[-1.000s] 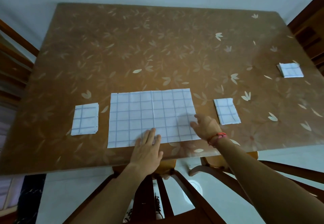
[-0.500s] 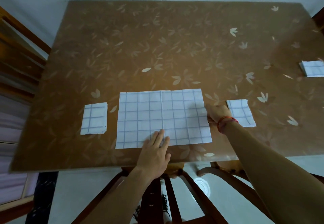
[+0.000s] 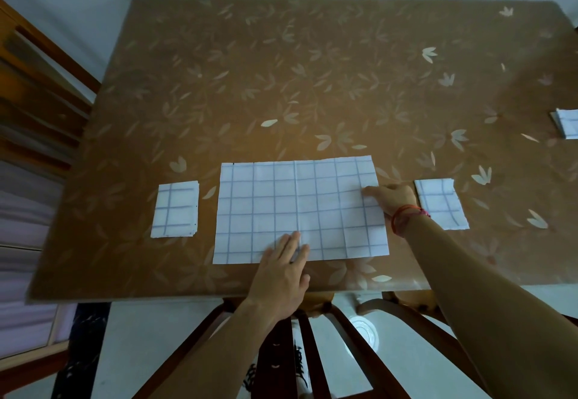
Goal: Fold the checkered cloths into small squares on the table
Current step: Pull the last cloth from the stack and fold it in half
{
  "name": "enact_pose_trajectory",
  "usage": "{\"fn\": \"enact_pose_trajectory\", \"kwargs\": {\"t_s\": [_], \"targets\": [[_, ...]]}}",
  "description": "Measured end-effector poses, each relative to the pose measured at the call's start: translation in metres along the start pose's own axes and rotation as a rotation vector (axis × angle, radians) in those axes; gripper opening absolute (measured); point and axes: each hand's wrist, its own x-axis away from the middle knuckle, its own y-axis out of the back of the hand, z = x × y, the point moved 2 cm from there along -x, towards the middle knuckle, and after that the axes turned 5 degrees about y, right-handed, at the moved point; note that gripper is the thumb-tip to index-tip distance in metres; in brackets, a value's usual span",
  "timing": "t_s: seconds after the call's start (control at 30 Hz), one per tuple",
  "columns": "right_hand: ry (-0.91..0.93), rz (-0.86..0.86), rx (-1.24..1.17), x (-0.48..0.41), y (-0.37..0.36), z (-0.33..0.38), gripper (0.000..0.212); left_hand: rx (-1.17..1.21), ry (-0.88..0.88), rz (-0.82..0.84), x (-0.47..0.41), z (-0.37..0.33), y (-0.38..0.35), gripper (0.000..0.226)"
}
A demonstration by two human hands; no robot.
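Note:
A large white cloth with blue checks (image 3: 281, 204) lies spread flat near the front edge of the brown table (image 3: 312, 70). My left hand (image 3: 281, 276) presses flat on the cloth's near edge, fingers straight. My right hand (image 3: 391, 198), with a red band on the wrist, pinches the middle of the cloth's right edge, thumb on top. A folded checkered square (image 3: 175, 209) lies to the left of the big cloth. Another folded checkered piece (image 3: 441, 204) lies just right of my right hand. A third folded checkered piece (image 3: 567, 123) sits at the far right, cut off by the frame.
The table carries a leaf-patterned cover. A wooden chair back (image 3: 312, 351) stands directly below my arms at the table's front edge. Wooden furniture (image 3: 37, 92) lines the left side. The floor beneath is pale.
My right hand slid from the cloth's near right corner up to the middle of its right edge and took hold. My left hand stayed pressed on the near edge. The view shifted left.

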Motion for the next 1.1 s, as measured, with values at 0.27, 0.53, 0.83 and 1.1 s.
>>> {"fn": "enact_pose_trajectory", "kwargs": {"t_s": [0.27,0.53,0.83,1.1], "targets": [[0.016,0.011,0.017,0.012,0.013,-0.004,0.016,-0.053,-0.011,-0.022,0.001,0.000,0.002,0.061],[-0.106,-0.085,-0.237,0.048,0.028,-0.032,0.014,-0.071,-0.013,-0.094,0.002,-0.020,0.007,0.073],[-0.184,-0.027,-0.465,0.110,0.026,-0.025,0.012,-0.054,0.107,-0.158,0.009,-0.028,0.002,0.067],[-0.208,0.233,-0.383,0.147,0.033,-0.028,0.020,0.048,0.033,-0.227,0.022,-0.015,0.009,0.040]]}}
